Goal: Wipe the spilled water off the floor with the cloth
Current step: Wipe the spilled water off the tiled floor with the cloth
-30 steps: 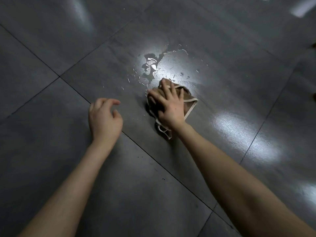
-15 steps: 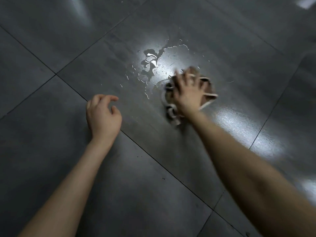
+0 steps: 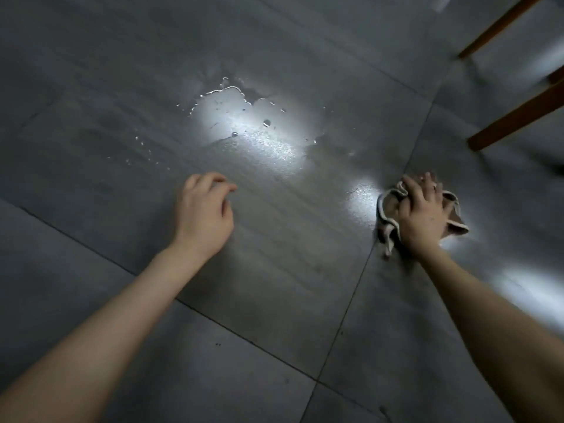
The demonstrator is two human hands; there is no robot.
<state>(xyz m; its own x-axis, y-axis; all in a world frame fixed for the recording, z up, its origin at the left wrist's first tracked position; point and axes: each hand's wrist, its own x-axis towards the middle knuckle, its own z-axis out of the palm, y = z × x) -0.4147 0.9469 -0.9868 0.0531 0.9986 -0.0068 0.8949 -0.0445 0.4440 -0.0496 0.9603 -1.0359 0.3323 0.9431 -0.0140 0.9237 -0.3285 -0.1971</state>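
Floor (image 3: 91, 71): large glossy grey tiles across the whole view. Dark joints (image 3: 351, 300) crossing low at centre right, one climbing toward the far right, one slanting off to the left edge.

Spilled water (image 3: 241, 117): shallow patch on the far middle tile, under a bright glare. Ragged raised rim along the far and left sides; near side thinned to a dull film trailing right. Not wiped up.

Wooden legs (image 3: 518, 117): two slanted brown bars in the upper right corner, well apart from the water. Bare tile between their feet and the cloth.

Left hand (image 3: 203, 215): palm down on the near side of the water, forearm entering from lower left. Released, fingers loosely curled, nothing held. Fingertip contact with the tile not determinable. Open tile all round.

Right hand (image 3: 422, 218): on top of the cloth, fingers bent over the bunched fabric, grasping it and bearing down.

Cloth (image 3: 387, 209): brown with pale hem, crumpled on the floor just right of the climbing joint, nearer than the water and well clear of its rim. Folds jutting out left and right of the hand.

Droplets (image 3: 143, 148): fine scatter left of the patch.
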